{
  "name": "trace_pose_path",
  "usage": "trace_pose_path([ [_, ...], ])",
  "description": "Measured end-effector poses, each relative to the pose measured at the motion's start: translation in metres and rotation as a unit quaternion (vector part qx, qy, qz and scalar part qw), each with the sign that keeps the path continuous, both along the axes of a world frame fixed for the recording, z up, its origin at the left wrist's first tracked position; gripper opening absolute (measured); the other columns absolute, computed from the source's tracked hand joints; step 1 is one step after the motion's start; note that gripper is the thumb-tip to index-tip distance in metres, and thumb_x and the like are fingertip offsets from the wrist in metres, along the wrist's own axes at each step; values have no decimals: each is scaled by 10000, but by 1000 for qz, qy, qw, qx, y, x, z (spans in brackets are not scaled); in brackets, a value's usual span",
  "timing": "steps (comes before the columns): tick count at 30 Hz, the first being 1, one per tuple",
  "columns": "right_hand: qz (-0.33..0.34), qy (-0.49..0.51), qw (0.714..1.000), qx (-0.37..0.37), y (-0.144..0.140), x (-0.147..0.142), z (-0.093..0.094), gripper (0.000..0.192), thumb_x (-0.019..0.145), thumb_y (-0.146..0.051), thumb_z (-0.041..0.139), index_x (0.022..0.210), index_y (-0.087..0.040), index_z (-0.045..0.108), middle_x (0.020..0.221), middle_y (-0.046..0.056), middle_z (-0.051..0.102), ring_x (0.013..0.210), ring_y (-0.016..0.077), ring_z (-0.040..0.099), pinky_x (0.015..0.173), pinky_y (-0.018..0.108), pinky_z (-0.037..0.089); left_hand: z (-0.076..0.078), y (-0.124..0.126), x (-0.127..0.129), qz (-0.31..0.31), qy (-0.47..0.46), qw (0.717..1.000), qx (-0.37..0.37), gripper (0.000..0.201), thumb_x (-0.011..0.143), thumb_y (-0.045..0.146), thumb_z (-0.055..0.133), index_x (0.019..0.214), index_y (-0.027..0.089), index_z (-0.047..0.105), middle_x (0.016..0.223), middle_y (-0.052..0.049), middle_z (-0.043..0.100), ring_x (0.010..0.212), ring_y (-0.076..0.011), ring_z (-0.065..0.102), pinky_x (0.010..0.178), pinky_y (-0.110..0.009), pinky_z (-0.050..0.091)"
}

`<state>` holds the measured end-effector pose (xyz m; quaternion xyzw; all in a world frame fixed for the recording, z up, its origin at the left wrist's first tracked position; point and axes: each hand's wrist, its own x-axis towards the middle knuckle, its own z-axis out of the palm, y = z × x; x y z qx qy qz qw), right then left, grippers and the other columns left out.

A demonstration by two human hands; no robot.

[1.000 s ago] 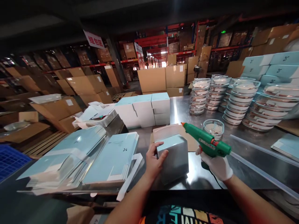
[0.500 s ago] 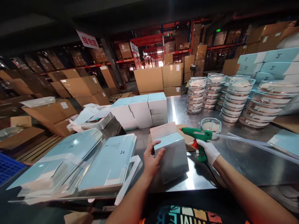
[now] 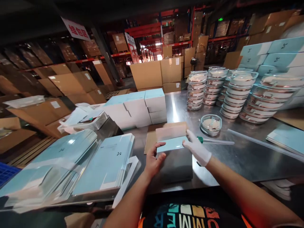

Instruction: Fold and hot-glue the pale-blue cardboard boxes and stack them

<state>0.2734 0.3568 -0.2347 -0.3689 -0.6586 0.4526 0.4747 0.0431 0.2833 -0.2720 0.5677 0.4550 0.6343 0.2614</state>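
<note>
A: Glue gun [image 3: 200, 139] now lies on the steel table [image 3: 237, 158], just right of the box; half a second ago the gloved hand held it, nozzle toward the box.

B: Hands now?

A: Both on the pale blue carton [image 3: 174, 158], which stands on the table at the near edge, directly in front. Left hand [image 3: 153, 158], bare, cups the left wall, thumb along the top edge. Right hand [image 3: 197, 150], in a white glove, lies open with fingers flat on the right end of the lid flap [image 3: 171, 144].

B: Step in hand?

A: Closing, by my reading: flap pressed down over the opening, cardboard insert [image 3: 171, 131] upright behind it.

B: Next requirement?

A: Even downward pressure along the flap, left hand bracing so the carton does not slide. Single lidded dish [image 3: 210, 124] stands well apart, beyond the gun.
</note>
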Motion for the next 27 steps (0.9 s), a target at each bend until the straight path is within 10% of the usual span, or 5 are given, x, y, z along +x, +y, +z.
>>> trace_pose_path([
  [9, 77, -22, 990, 116, 1, 20, -15, 690, 768, -574, 926, 1286, -216, 645, 1575, 205, 614, 1395, 336, 643, 1188, 504, 507, -7, 3, 4, 47, -39, 993, 97, 576, 802, 731, 872, 991, 232, 656, 1187, -106, 717, 1205, -304, 732, 1068, -480, 558],
  [16, 144, -53, 962, 224, -21, 29, -11, 236, 1023, -310, 731, 1259, -306, 742, 1684, 125, 550, 1584, 301, 511, 1291, 597, 429, 16, 1, -10, -80, 86, 988, 99, 504, 877, 753, 788, 926, 252, 798, 1091, -127, 784, 1256, -350, 736, 1129, -581, 546],
  [27, 186, -65, 950, 242, -30, 32, -9, 329, 1054, -226, 687, 1340, -360, 780, 1557, 116, 632, 1465, 273, 626, 1202, 480, 545, 55, 2, -28, -221, 247, 942, 51, 298, 925, 577, 794, 973, 299, 889, 1107, -146, 854, 1191, -352, 783, 1080, -576, 616],
])
